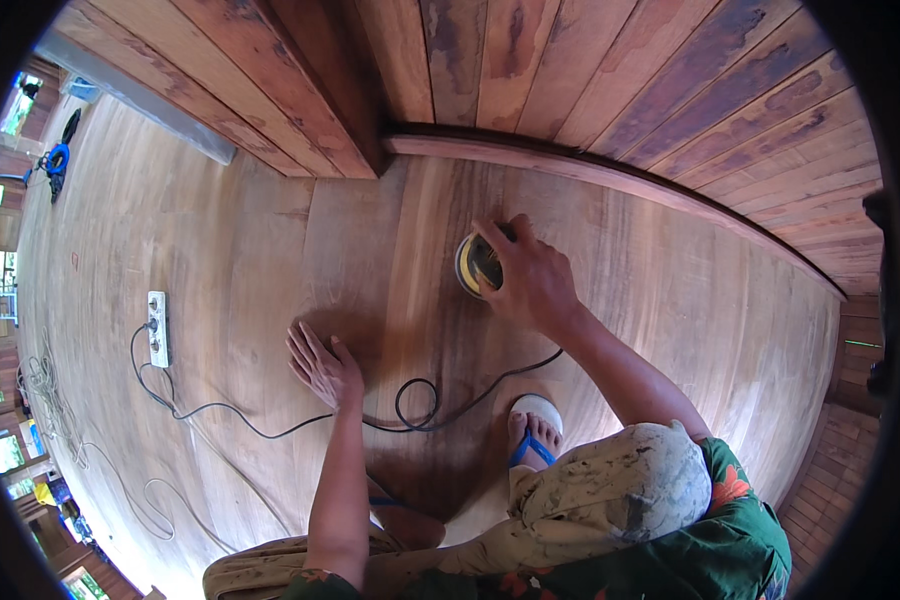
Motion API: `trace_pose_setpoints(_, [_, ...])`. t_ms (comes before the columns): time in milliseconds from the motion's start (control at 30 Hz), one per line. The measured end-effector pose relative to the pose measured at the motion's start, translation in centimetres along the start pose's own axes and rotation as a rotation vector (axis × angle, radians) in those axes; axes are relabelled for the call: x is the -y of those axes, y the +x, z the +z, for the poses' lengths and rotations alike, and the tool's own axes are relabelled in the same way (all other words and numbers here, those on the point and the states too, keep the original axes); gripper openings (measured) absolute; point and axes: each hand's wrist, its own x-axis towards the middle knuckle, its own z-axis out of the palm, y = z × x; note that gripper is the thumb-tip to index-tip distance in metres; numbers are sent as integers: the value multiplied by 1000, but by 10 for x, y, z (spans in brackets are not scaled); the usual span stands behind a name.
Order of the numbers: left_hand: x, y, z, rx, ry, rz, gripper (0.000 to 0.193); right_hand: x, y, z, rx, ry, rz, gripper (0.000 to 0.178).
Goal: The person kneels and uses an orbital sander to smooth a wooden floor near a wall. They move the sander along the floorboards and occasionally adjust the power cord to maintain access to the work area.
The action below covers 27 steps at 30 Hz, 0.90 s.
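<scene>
My right hand (532,277) is wrapped over the top of a small black and yellow electric sander (480,262), which sits on the wooden floor (350,230) a short way out from the wall. The palm hides much of the sander's body. To its left, my left hand (325,368) has its fingers stretched out, palm down over the boards with a shadow beside it. Whether it touches the floor I cannot tell. A dark cord (440,425) loops across the floor between my hands and my foot, passing behind my left wrist.
A white power strip (158,328) with a plug in it lies at the left. Pale cable (160,510) coils beyond it. A plank wall (610,90) with a baseboard and a post (340,90) stands ahead. My sandalled foot (536,430) is close behind the sander.
</scene>
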Motion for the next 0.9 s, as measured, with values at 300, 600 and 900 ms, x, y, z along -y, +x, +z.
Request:
trace_pose_setpoints(300, [1,1,0,36,40,11,71,-34,66,-13,-103,-68,69,81])
trace_pose_setpoints(600, [-3,2,-3,55,44,-19,71,-54,101,-12,-199,-88,32,80])
trace_pose_setpoints(900, [2,1,1,32,33,-6,71,-23,67,-9,-70,-65,76,82])
